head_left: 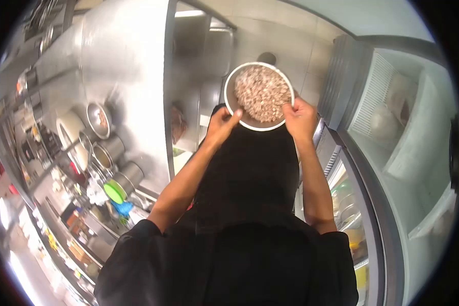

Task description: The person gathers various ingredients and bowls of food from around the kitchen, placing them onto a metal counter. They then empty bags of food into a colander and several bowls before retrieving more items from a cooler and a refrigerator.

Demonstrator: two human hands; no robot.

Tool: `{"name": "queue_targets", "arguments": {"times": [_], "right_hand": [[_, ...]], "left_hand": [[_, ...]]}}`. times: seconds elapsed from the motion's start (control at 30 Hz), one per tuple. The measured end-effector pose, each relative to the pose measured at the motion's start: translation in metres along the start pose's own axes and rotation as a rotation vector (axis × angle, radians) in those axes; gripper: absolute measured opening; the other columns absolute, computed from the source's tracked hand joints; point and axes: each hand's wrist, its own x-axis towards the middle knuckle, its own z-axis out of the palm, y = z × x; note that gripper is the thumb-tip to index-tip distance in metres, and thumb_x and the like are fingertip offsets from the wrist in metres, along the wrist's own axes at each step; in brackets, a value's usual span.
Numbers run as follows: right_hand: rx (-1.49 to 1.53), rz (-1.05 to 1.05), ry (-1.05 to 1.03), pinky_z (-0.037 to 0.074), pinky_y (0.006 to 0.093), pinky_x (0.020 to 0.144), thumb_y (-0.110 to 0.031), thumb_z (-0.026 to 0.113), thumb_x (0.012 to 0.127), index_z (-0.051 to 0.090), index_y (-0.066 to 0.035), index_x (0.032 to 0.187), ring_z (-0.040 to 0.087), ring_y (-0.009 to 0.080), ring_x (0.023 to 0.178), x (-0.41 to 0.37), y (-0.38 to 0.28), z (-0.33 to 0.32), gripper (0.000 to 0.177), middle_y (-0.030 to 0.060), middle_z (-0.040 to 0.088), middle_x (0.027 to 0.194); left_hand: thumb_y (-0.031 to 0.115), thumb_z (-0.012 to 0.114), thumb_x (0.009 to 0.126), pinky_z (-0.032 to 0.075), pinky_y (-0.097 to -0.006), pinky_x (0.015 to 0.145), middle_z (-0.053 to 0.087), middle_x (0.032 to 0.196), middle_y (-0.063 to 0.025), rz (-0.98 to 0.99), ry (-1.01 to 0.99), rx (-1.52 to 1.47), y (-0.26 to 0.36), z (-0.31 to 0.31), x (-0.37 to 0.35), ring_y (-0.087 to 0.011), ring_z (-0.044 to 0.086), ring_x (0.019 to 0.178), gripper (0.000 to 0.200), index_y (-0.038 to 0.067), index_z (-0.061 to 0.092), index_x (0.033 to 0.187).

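Observation:
A round metal bowl (230, 98) with a pale rim is held out in front of me between both hands. Small pinkish-brown chopped pieces (262, 92) fill much of it, heaped toward the right; their exact kind cannot be made out. My left hand (221, 126) grips the rim at the lower left, thumb on the edge and fingers hidden below. On the lower right, my right hand (300, 119) is closed over the rim with its thumb on the inner side. The bowl is over the tiled floor (280, 30), between the counter and a refrigerated cabinet.
Along the left runs a steel counter (132, 61) carrying a smaller bowl (98, 120), several metal pots and a bright green round item (115, 191). To my right stands an open cold compartment (410, 127) with a whitish bag (383, 122) inside. Shelves with containers sit behind a frame (364, 199) nearby.

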Motion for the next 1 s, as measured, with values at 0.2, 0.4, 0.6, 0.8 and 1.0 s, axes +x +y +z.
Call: {"name": "queue_targets", "arguments": {"times": [0.2, 0.4, 0.6, 0.8, 1.0], "right_hand": [[0.011, 0.013, -0.345, 0.037, 0.0292, 0.044, -0.006, 0.06, 0.071, 0.049, 0.003, 0.057, 0.044, 0.0097, 0.044, 0.029, 0.007, 0.007, 0.02, 0.0096, 0.049, 0.049], [-0.062, 0.013, -0.405, 0.033, 0.0282, 0.043, -0.008, 0.059, 0.073, 0.05, 0.002, 0.058, 0.039, 0.0067, 0.047, 0.04, 0.016, 0.008, 0.02, 0.0025, 0.042, 0.046], [-0.195, -0.105, -0.289, 0.035, 0.0291, 0.044, -0.012, 0.058, 0.072, 0.054, 0.003, 0.065, 0.04, 0.0073, 0.046, 0.001, -0.018, -0.001, 0.017, 0.0068, 0.042, 0.047], [-0.17, -0.144, -0.196, 0.049, 0.0341, 0.056, -0.006, 0.057, 0.071, 0.048, 0.004, 0.057, 0.04, 0.0156, 0.04, -0.017, 0.029, 0.006, 0.019, 0.012, 0.041, 0.046], [0.006, -0.125, -0.242, 0.052, 0.0361, 0.066, -0.002, 0.058, 0.068, 0.042, 0.002, 0.05, 0.042, 0.0311, 0.036, -0.045, 0.11, 0.023, 0.025, 0.0191, 0.04, 0.043]], "left_hand": [[0.038, 0.06, 0.087, 0.048, -0.0275, 0.059, 0.06, 0.077, -0.007, 0.013, 0.485, -0.008, 0.033, -0.016, -0.037, -0.0139, 0.058, 0.068, 0.039, 0.0, 0.056, 0.093], [0.04, 0.051, 0.088, 0.053, -0.0441, 0.066, 0.045, 0.117, -0.0275, 0.144, 0.778, -1.057, 0.119, -0.2, 0.067, -0.0343, 0.056, 0.092, 0.076, -0.007, 0.015, 0.135], [0.002, 0.054, 0.08, 0.056, -0.0398, 0.071, 0.052, 0.11, -0.0202, 0.398, 0.708, -0.917, 0.097, -0.208, 0.057, -0.0291, 0.056, 0.094, 0.037, -0.008, 0.046, 0.114], [0.002, 0.056, 0.079, 0.056, -0.0319, 0.052, 0.062, 0.091, -0.0154, -0.017, 0.196, -0.459, 0.035, -0.017, -0.062, -0.0229, 0.064, 0.071, 0.025, -0.004, 0.055, 0.103], [0.007, 0.062, 0.08, 0.057, -0.0325, 0.056, 0.06, 0.09, -0.0153, -0.226, 0.421, -0.444, -0.114, 0.048, -0.049, -0.0216, 0.064, 0.072, 0.039, -0.002, 0.044, 0.113]]}}
